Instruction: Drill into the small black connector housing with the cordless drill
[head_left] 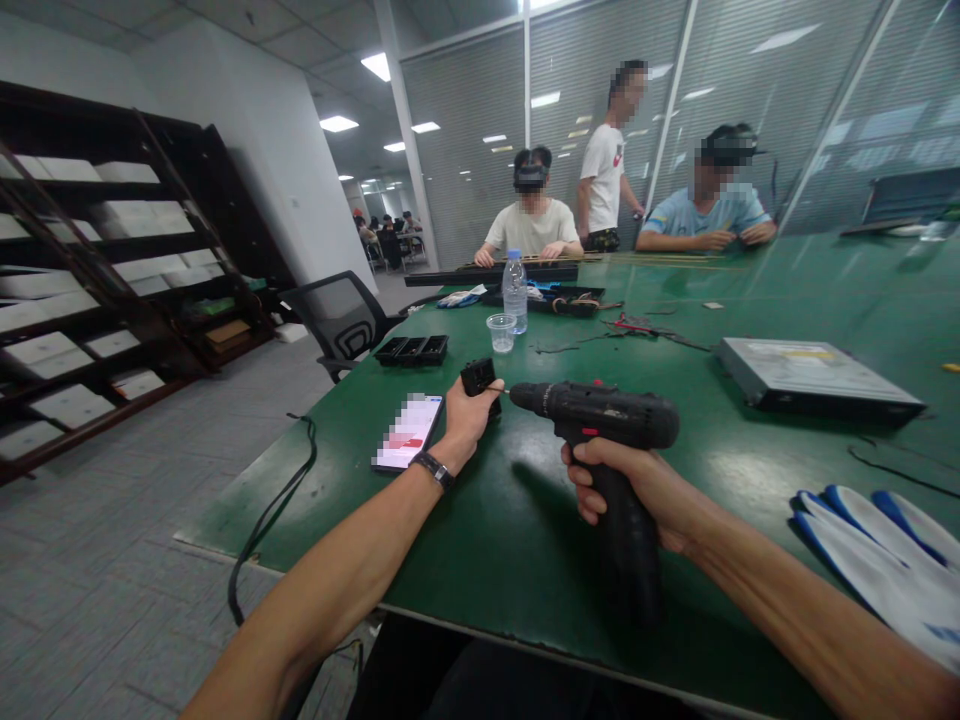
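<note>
My right hand (611, 480) grips a black cordless drill (622, 412) by its handle, with the chuck pointing left. A thin bit reaches from the chuck to a small black plastic part (480, 376). My left hand (469, 415) is closed around that part and holds it above the table. I cannot tell whether the bit is in the part or just touching it. Left of my left hand lies a phone (409, 432) with its screen lit. Beyond it sits a black tray with compartments (412, 350).
On the green table (480, 560) stand a clear plastic cup (501, 333) and a water bottle (514, 292). A flat metal device (817, 378) lies right, with white-blue gloves (877, 560) nearer me. Across the table, two people sit and one stands. A mesh chair (341, 315) is at left.
</note>
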